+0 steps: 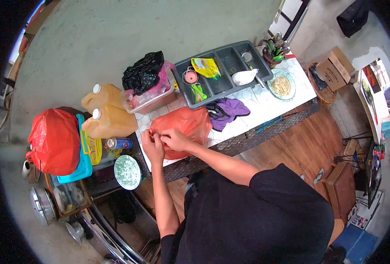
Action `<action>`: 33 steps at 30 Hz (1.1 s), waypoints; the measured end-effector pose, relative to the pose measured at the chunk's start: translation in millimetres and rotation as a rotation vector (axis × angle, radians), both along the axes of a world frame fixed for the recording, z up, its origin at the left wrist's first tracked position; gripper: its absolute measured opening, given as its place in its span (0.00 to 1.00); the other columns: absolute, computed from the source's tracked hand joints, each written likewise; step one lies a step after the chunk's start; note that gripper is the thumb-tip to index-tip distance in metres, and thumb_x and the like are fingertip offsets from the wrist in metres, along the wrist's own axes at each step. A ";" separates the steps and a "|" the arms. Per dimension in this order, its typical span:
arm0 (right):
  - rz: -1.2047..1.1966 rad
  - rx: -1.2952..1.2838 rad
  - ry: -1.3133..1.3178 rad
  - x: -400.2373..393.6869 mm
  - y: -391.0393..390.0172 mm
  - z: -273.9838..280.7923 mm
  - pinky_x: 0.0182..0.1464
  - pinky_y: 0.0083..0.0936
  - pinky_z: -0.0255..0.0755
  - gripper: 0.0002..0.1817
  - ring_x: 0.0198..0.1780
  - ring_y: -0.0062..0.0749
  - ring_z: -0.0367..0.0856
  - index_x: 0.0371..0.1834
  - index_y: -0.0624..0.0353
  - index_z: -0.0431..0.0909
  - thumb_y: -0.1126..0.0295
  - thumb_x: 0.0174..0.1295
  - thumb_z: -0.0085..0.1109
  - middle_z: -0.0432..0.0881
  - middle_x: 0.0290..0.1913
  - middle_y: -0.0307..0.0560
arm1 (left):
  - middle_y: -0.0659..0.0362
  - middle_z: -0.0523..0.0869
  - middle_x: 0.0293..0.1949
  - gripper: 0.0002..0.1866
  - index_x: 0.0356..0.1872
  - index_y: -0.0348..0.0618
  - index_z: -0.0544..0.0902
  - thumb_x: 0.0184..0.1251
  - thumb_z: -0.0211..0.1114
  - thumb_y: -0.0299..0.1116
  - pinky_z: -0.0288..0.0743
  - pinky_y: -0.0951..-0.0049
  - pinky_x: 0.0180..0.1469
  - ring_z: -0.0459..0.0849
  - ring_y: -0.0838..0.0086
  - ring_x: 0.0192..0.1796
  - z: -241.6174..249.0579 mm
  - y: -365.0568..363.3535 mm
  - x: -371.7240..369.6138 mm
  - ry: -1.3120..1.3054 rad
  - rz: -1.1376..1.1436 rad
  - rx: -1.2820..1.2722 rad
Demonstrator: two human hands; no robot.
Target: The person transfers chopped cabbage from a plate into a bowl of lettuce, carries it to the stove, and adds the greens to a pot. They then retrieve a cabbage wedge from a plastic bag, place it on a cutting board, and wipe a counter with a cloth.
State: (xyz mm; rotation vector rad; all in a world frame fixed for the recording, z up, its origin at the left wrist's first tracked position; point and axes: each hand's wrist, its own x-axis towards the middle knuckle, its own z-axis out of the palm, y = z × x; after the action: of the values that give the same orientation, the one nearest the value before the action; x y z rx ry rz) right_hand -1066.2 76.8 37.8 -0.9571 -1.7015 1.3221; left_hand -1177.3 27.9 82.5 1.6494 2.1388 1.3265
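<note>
A full red plastic bag [187,125] lies on the white tiled counter in front of me. Both hands meet at its gathered, twisted end on the left side. My left hand [153,147] has its fingers closed on that end. Beside it, my right hand [174,140] pinches the same part, its forearm crossing the near side of the bag. What is inside the bag is hidden. A purple and black cloth [228,112] lies just right of the bag.
Behind the bag sit a grey divided tray [225,83] and a tub [153,105] topped with a black bag. Yellow jugs [111,121], a can [119,143] and a speckled plate [127,172] are at left. A glass bowl of shredded food [281,85] stands at right.
</note>
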 end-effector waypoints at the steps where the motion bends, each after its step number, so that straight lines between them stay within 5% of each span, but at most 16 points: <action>1: 0.162 -0.014 0.010 1.0 0.1 -7.4 0.33 0.34 0.71 0.11 0.29 0.35 0.82 0.32 0.69 0.75 0.70 0.58 0.63 0.82 0.25 0.52 | 0.50 0.79 0.29 0.07 0.33 0.32 0.76 0.68 0.60 0.26 0.69 0.69 0.32 0.77 0.67 0.28 -3.4 0.3 -8.6 0.075 -0.006 -0.068; 3: 0.348 -0.001 -0.060 8.6 -0.2 -8.3 0.38 0.38 0.72 0.12 0.34 0.45 0.82 0.33 0.67 0.75 0.69 0.53 0.64 0.82 0.31 0.58 | 0.58 0.81 0.26 0.09 0.31 0.32 0.79 0.69 0.63 0.29 0.67 0.75 0.31 0.75 0.79 0.28 -8.6 1.9 -15.5 -0.327 -0.035 -0.238; 7: 0.182 0.178 -0.088 10.9 -2.1 -4.2 0.39 0.41 0.73 0.13 0.37 0.53 0.82 0.35 0.66 0.73 0.69 0.53 0.64 0.81 0.31 0.58 | 0.64 0.82 0.27 0.11 0.30 0.34 0.83 0.69 0.64 0.32 0.67 0.78 0.31 0.74 0.84 0.29 -22.6 10.0 -24.4 -0.645 -0.024 -0.343; 10: 0.024 0.088 -0.135 25.1 -5.8 30.3 0.40 0.43 0.73 0.11 0.41 0.55 0.81 0.35 0.65 0.73 0.71 0.53 0.63 0.80 0.35 0.56 | 0.65 0.82 0.27 0.09 0.32 0.35 0.84 0.68 0.65 0.31 0.68 0.78 0.32 0.74 0.84 0.29 -29.8 13.4 -25.4 -0.683 -0.028 -0.381; 12: 0.106 0.329 -0.073 25.8 -4.4 25.3 0.45 0.42 0.73 0.09 0.47 0.51 0.80 0.35 0.63 0.75 0.71 0.55 0.62 0.80 0.43 0.53 | 0.66 0.81 0.27 0.08 0.32 0.35 0.84 0.68 0.65 0.30 0.68 0.78 0.32 0.74 0.83 0.28 -20.8 15.9 -25.8 -0.715 -0.031 -0.393; 16: -0.055 0.414 0.019 32.1 6.2 25.0 0.54 0.42 0.69 0.06 0.53 0.50 0.77 0.36 0.60 0.77 0.71 0.59 0.60 0.77 0.45 0.50 | 0.66 0.81 0.27 0.06 0.31 0.38 0.82 0.68 0.65 0.28 0.67 0.78 0.30 0.74 0.83 0.28 -25.6 27.7 -29.2 -0.815 0.052 -0.220; 18: -0.110 0.542 -0.147 56.0 2.2 19.3 0.60 0.43 0.64 0.07 0.58 0.46 0.73 0.37 0.58 0.79 0.69 0.59 0.62 0.76 0.48 0.46 | 0.66 0.81 0.27 0.06 0.30 0.39 0.81 0.67 0.66 0.25 0.66 0.79 0.29 0.74 0.85 0.28 -44.5 22.3 -67.9 -0.501 0.234 -0.208; 20: -0.104 0.480 -0.178 81.4 -10.1 -19.8 0.63 0.45 0.62 0.08 0.60 0.47 0.72 0.36 0.59 0.79 0.67 0.60 0.63 0.76 0.50 0.47 | 0.60 0.82 0.23 0.10 0.29 0.36 0.81 0.69 0.65 0.31 0.70 0.72 0.31 0.76 0.78 0.24 -87.9 7.3 -96.7 -0.548 0.203 -0.139; 22: -0.110 0.420 -0.214 99.3 -14.6 -37.8 0.65 0.46 0.60 0.09 0.63 0.48 0.70 0.35 0.59 0.79 0.65 0.60 0.64 0.76 0.52 0.47 | 0.53 0.83 0.24 0.14 0.27 0.34 0.79 0.69 0.65 0.34 0.72 0.65 0.32 0.80 0.66 0.26 -60.2 -5.3 -52.0 -0.069 0.379 -0.197; 23: -0.091 0.356 -0.272 109.1 -15.8 -40.2 0.66 0.46 0.60 0.10 0.63 0.48 0.70 0.37 0.59 0.79 0.64 0.61 0.64 0.75 0.54 0.48 | 0.47 0.86 0.32 0.15 0.34 0.33 0.79 0.68 0.66 0.38 0.74 0.59 0.39 0.84 0.55 0.35 -74.4 -11.3 -49.6 -0.011 0.312 -0.105; 24: -0.068 0.286 -0.333 118.1 -18.2 -44.3 0.67 0.46 0.59 0.11 0.64 0.49 0.69 0.39 0.58 0.80 0.63 0.61 0.64 0.75 0.55 0.49 | 0.43 0.84 0.50 0.22 0.51 0.33 0.79 0.66 0.68 0.40 0.74 0.56 0.49 0.83 0.50 0.48 -67.4 -16.9 -37.5 0.034 0.265 -0.153; 26: -0.250 0.346 -0.406 132.8 -4.6 -61.4 0.68 0.49 0.60 0.23 0.67 0.55 0.66 0.55 0.54 0.75 0.59 0.58 0.67 0.71 0.60 0.55 | 0.43 0.77 0.59 0.34 0.67 0.40 0.71 0.62 0.70 0.42 0.68 0.52 0.59 0.78 0.48 0.57 -44.9 -18.6 0.9 0.196 -0.020 0.174; 30: -0.754 0.285 -0.907 173.4 38.3 -76.0 0.67 0.65 0.57 0.38 0.71 0.65 0.57 0.70 0.48 0.65 0.56 0.55 0.69 0.62 0.68 0.65 | 0.46 0.75 0.60 0.38 0.70 0.44 0.69 0.58 0.72 0.40 0.64 0.51 0.63 0.75 0.48 0.59 -40.6 -21.1 14.8 0.618 -0.295 -0.092; 32: -0.633 0.167 -0.949 192.3 47.3 -85.7 0.67 0.61 0.59 0.37 0.70 0.65 0.60 0.69 0.46 0.66 0.58 0.53 0.70 0.63 0.67 0.65 | 0.49 0.76 0.57 0.40 0.69 0.47 0.71 0.51 0.73 0.37 0.63 0.50 0.62 0.76 0.52 0.58 -75.6 -14.2 -5.0 0.617 -0.305 -0.323; 33: -0.506 0.051 -0.984 200.4 49.6 -95.3 0.67 0.58 0.62 0.37 0.69 0.64 0.62 0.67 0.45 0.67 0.61 0.52 0.71 0.64 0.67 0.65 | 0.50 0.80 0.50 0.36 0.63 0.46 0.76 0.45 0.71 0.32 0.70 0.54 0.53 0.79 0.55 0.51 -79.2 -6.9 -9.5 0.609 -0.283 -0.306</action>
State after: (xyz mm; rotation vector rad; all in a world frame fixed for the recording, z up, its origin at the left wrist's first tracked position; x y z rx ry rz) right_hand -865.7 126.4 -57.5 -2.0500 -1.9228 0.4537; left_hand -1186.7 21.0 3.3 2.3009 2.1177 0.4165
